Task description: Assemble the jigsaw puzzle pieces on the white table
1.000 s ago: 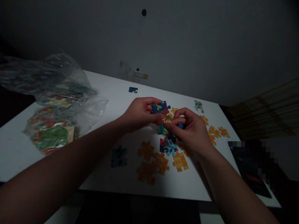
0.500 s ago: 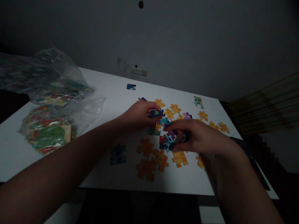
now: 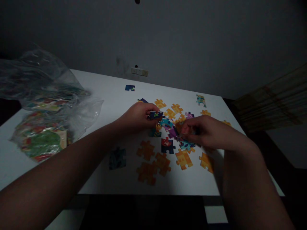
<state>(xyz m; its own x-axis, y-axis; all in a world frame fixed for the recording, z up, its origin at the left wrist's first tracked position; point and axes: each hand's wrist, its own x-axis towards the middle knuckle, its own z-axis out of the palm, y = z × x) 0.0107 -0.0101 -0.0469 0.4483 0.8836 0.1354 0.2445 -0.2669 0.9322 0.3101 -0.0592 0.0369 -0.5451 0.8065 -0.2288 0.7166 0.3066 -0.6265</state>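
My left hand (image 3: 141,115) pinches a dark blue jigsaw puzzle piece (image 3: 155,115) with a small green mark, just above the table. My right hand (image 3: 200,130) is closed, thumb and fingertips together on a puzzle piece, mostly hidden, low over the pile. Beside its fingertips lie a purple piece (image 3: 172,132) and a teal piece (image 3: 187,145). Between the hands are a blue patterned piece (image 3: 166,121) and a green piece with a yellow figure (image 3: 156,131). A dark blue piece with a red figure (image 3: 167,145) lies nearer me.
Several orange backs-up pieces (image 3: 146,172) are scattered around. A blue-grey piece (image 3: 117,158) is at the front left. Farther back lie a dark blue piece (image 3: 130,88) and a light blue-yellow piece (image 3: 200,100). Clear plastic bags (image 3: 45,137) of colourful pieces cover the white table's (image 3: 103,83) left side.
The view has shifted slightly. The teal piece has moved right, away from the red-figure piece, along with my right hand's fingers. My left hand still holds the dark blue piece.
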